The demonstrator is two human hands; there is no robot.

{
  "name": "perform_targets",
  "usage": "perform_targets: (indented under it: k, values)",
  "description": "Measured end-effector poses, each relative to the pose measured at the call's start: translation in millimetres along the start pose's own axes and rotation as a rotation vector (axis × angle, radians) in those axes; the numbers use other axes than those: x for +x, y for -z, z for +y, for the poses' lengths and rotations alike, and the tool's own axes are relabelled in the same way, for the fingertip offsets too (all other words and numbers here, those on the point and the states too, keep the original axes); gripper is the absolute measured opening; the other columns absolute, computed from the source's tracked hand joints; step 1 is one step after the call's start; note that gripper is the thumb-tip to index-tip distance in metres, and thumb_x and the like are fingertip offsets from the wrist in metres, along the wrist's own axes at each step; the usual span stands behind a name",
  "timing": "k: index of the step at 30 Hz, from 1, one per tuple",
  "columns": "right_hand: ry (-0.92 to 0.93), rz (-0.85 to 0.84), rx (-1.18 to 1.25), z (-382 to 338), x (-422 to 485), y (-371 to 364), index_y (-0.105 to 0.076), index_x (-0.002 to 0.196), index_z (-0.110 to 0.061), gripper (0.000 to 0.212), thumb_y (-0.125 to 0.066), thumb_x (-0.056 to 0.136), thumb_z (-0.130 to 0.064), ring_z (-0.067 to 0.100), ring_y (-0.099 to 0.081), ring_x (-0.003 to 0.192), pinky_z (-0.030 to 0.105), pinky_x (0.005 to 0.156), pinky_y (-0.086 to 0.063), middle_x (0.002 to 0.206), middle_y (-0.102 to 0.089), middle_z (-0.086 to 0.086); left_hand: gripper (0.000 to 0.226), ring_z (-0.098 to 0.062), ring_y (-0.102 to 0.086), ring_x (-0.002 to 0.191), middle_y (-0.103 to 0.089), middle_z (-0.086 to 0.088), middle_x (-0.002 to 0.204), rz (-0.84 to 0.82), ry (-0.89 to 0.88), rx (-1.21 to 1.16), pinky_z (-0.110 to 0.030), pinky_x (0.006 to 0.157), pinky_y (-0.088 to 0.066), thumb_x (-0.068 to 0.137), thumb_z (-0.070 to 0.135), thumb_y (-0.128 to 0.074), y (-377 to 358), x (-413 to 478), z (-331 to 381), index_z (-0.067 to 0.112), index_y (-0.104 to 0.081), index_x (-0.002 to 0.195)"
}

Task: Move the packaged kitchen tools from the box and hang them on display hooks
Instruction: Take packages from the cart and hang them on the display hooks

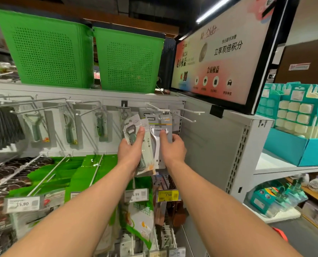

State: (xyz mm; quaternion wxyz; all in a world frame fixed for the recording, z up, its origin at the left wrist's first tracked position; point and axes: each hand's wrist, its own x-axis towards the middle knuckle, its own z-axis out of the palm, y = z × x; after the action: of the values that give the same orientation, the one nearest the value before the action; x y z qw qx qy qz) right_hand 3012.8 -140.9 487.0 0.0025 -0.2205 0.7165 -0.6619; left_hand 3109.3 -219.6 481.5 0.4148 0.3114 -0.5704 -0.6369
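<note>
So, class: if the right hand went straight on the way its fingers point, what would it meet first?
Probably the grey carded packs hanging on the white wire hook, above the right hand and its white peeler pack; depth is unclear.

Green perforated baskets (50, 51), white peeler (157, 143), yellow price tag (167, 195).

Packaged tools (155, 140) in both hands (129, 151)
</note>
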Motion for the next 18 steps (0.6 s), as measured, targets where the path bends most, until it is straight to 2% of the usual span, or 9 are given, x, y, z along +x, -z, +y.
perform_targets:
  k: [2,5,7,10,12,15,18]
  values:
    - [-0.02,0.028,-0.022,1.1,10.5,-5.6,-0.063,0.121,-0.015,0.045,-0.061,0.099,-0.054,0.02,-0.057,0.096,0.029,0.081,-0.04,0.108,-0.066,0.001,0.06,-0.024,-0.069,0.108,-0.071,0.001,0.115,0.01,-0.006,0.012,-0.045,0.102,-0.054,0.073,0.083,-0.069,-0.3,9.0,0.3,0.033,-0.055,0.101]
    - [-0.065,0.041,-0.068,2.5,27.2,-15.1,-0.056,0.122,-0.016,0.049,-0.065,0.095,-0.056,0.022,-0.057,0.092,0.03,0.078,-0.042,0.108,-0.065,0.004,0.097,-0.023,-0.071,0.108,-0.074,0.003,0.117,0.024,-0.002,0.049,-0.045,0.101,-0.055,0.053,0.097,-0.068,-1.6,28.8,-5.6,0.028,-0.063,0.12]
    - [-0.082,0.034,-0.089,4.4,37.2,-21.0,-0.055,0.122,-0.014,0.05,-0.066,0.095,-0.056,0.024,-0.057,0.091,0.029,0.077,-0.042,0.11,-0.066,0.007,0.111,-0.023,-0.07,0.112,-0.073,0.004,0.123,0.025,0.003,0.078,-0.046,0.102,-0.055,0.046,0.102,-0.067,-2.6,41.7,-9.7,0.029,-0.062,0.13]
    - [-0.099,0.025,-0.104,6.0,51.3,-30.3,-0.056,0.121,-0.013,0.053,-0.067,0.094,-0.057,0.027,-0.062,0.094,0.03,0.076,-0.044,0.114,-0.067,0.01,0.1,-0.027,-0.062,0.123,-0.064,0.003,0.13,0.032,-0.002,0.108,-0.047,0.109,-0.05,0.07,0.087,-0.068,-5.9,44.5,-0.9,0.02,-0.052,0.143]
    - [-0.114,0.023,-0.126,8.3,60.6,-36.5,-0.057,0.121,-0.014,0.056,-0.067,0.092,-0.061,0.03,-0.065,0.1,0.032,0.077,-0.047,0.116,-0.068,0.011,0.097,-0.03,-0.059,0.128,-0.061,-0.006,0.138,0.046,0.005,0.127,-0.046,0.111,-0.047,0.08,0.078,-0.068,-7.6,52.4,-1.2,0.013,-0.047,0.149]
    - [-0.134,0.017,-0.159,11.6,71.6,-44.3,-0.058,0.116,-0.015,0.055,-0.067,0.091,-0.063,0.03,-0.066,0.102,0.034,0.08,-0.05,0.115,-0.069,0.011,0.112,-0.031,-0.051,0.138,-0.052,-0.01,0.152,0.048,0.011,0.137,-0.046,0.116,-0.042,0.076,0.082,-0.068,-8.6,64.4,-3.9,0.011,-0.036,0.156]
    - [-0.142,0.013,-0.177,13.9,79.2,-49.6,-0.057,0.117,-0.016,0.054,-0.067,0.091,-0.062,0.03,-0.066,0.102,0.033,0.08,-0.049,0.115,-0.069,0.01,0.117,-0.031,-0.048,0.141,-0.049,-0.011,0.155,0.05,0.023,0.156,-0.045,0.118,-0.039,0.073,0.084,-0.068,-9.2,73.2,-6.7,0.011,-0.033,0.158]
